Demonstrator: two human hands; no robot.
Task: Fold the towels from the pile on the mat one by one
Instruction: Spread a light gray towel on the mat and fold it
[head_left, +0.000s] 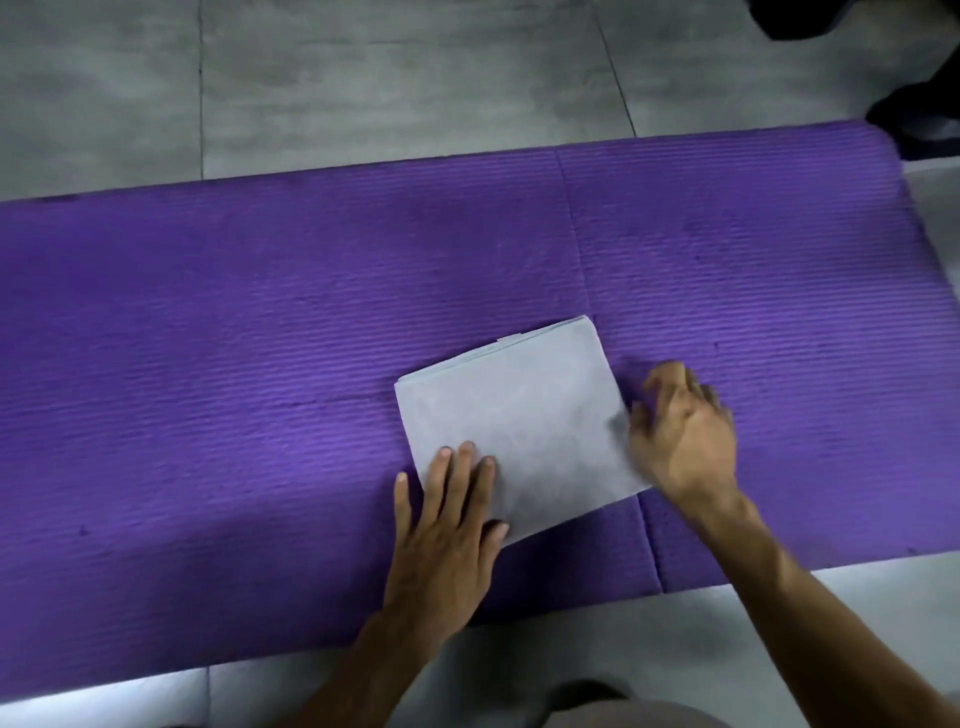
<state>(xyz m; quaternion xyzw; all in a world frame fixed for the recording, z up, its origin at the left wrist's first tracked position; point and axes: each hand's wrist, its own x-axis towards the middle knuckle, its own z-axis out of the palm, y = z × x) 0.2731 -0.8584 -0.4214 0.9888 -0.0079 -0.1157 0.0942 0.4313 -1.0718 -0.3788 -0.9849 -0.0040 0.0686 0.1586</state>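
The folded grey towel (511, 421) lies mid-mat on the purple mat (208, 312), turned slightly askew. The left hand (447, 525) presses its near-left corner with flat, spread fingers. The blurred right hand (680, 431) touches its right edge; its grip cannot be told.

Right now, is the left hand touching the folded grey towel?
Touching. The head view shows the left hand lying flat, fingers straight, with its fingertips resting on the near left corner of the towel on the purple mat.
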